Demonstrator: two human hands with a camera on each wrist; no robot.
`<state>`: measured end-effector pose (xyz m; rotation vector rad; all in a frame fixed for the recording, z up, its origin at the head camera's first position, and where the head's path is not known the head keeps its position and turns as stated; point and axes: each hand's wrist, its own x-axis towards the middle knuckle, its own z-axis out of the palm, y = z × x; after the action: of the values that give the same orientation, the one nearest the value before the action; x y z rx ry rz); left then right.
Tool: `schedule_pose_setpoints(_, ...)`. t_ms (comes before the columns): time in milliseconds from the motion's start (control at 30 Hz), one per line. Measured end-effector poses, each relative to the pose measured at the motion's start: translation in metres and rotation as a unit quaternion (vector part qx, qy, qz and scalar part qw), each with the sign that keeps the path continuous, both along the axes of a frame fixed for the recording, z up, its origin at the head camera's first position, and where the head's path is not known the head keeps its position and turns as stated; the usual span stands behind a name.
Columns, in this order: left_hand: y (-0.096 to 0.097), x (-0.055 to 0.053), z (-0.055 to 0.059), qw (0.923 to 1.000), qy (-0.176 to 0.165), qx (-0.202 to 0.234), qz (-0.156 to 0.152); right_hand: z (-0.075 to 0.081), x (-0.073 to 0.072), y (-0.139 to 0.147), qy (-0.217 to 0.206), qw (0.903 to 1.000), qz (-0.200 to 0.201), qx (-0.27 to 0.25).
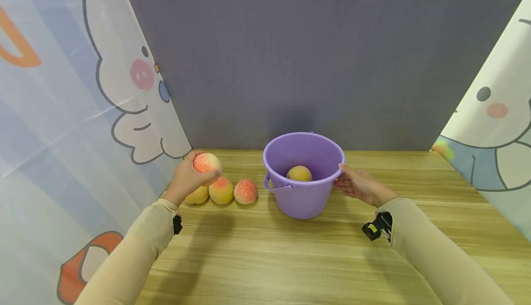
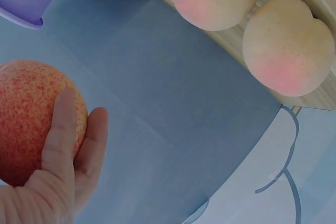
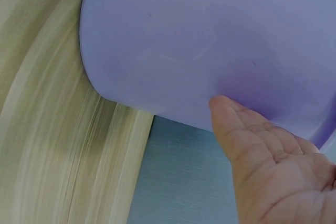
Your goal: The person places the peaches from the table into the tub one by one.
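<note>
My left hand (image 1: pixel 188 176) grips a red-speckled, pale peach (image 1: pixel 209 162) above the table's left side; in the left wrist view the fingers wrap round this peach (image 2: pixel 31 121). Below it a row of peaches lies on the wood: a yellow one (image 1: pixel 197 196) partly behind the hand, a yellow one with a red blush (image 1: pixel 221 190), and a red-speckled one (image 1: pixel 245 191). A purple bucket (image 1: pixel 302 201) stands upright to their right, with a yellowish peach (image 1: pixel 299 173) inside. My right hand (image 1: pixel 362 186) holds the bucket's right rim, thumb at the edge and fingers against the outer wall.
The wooden table (image 1: pixel 265 259) backs onto a dark grey panel (image 1: pixel 315 56). Cartoon-printed sheets (image 1: pixel 62 125) flank both sides. The bucket's purple handle (image 1: pixel 274 187) hangs down its front left.
</note>
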<state>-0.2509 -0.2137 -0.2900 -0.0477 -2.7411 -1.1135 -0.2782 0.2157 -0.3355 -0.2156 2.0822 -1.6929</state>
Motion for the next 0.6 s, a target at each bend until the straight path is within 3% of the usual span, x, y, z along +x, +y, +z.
schedule_pose_setpoints(600,0.0103,0.0026,0.0099,0.9998,0.015,0.013,0.009,-0.0003,0.0008,0.0010,-0.001,1.0000,0.002,-0.002)
